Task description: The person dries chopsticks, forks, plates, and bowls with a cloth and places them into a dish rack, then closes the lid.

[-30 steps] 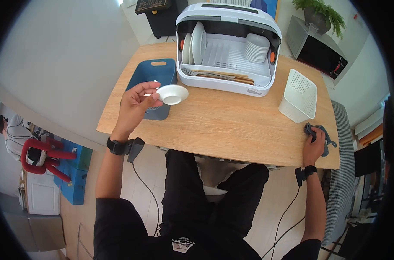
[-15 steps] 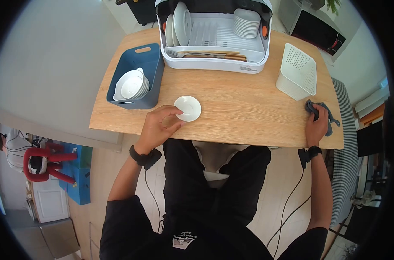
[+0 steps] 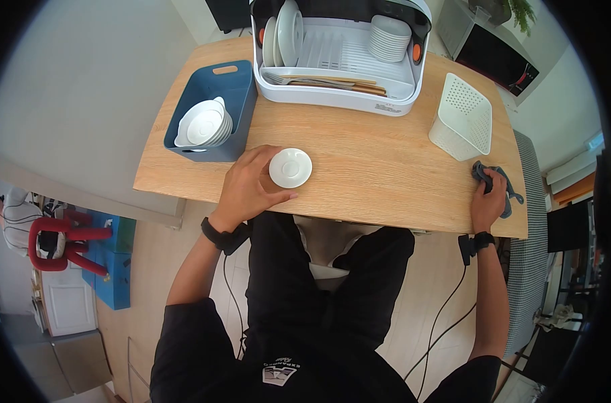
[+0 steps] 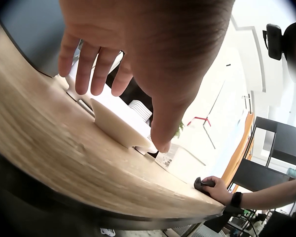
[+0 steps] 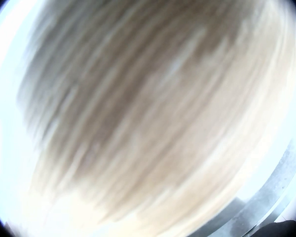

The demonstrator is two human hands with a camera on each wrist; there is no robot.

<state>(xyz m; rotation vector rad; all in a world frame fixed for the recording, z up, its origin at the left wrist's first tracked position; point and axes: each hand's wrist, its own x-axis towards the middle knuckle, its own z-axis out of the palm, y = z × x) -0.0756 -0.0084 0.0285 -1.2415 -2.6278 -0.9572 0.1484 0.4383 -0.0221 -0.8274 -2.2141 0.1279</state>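
Observation:
In the head view a small white dish (image 3: 291, 168) lies on the wooden table (image 3: 359, 161) near its front edge. Around its left side is the left hand (image 3: 246, 188), thumb and fingers spread apart, gripping nothing. The left wrist view shows that hand (image 4: 143, 54) with its fingers extended over the table. At the table's right end the right hand (image 3: 489, 201) holds a dark grey cloth-like item (image 3: 504, 191), its fingers curled on it. The right wrist view shows only blurred tabletop.
A blue bin (image 3: 243, 111) with stacked white bowls (image 3: 205, 124) stands at the left. Behind the dish is a white dish rack (image 3: 332, 102) with plates, small stacked dishes and utensils. A white perforated basket (image 3: 461, 121) stands at the right, a microwave (image 3: 494, 60) beyond it.
The white dish went from the left hand's pinch near the blue bin down onto the table, and the hand let it go, its fingers now wider apart. The right hand stayed on the grey item.

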